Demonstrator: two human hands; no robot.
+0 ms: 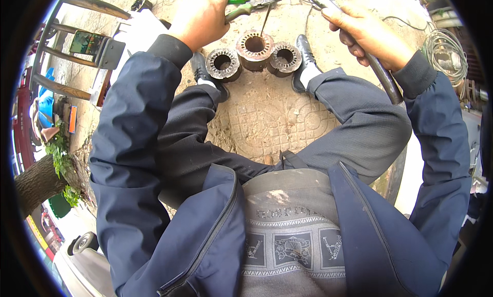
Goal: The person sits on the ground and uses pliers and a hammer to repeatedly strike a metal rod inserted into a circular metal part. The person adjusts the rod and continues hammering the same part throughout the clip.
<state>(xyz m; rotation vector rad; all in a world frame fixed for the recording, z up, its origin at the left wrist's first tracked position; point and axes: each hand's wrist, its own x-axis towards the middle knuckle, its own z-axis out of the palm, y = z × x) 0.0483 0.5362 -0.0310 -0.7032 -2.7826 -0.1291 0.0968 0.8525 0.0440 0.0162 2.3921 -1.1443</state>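
Observation:
My left hand point(202, 20) is closed round the green handles of a pair of pliers point(240, 11). A thin dark rod point(266, 20) slants down from the pliers' jaws to the rim of the middle slotted metal ring, which looks like a motor stator core point(254, 46). My right hand point(371, 35) grips the long dark handle of a hammer point(382, 75); its head is at the top edge, close to the pliers and partly cut off. A second stator core point(224, 65) and a third stator core point(284, 58) stand on either side of the middle one, between my shoes.
A wooden-slatted rack or chair point(77, 50) at the left bears a phone-like screen point(87, 43). Coiled wire point(446, 53) hangs at the right. A tree trunk point(38, 186) stands at the lower left. Beneath my legs is dusty patterned paving point(272, 122).

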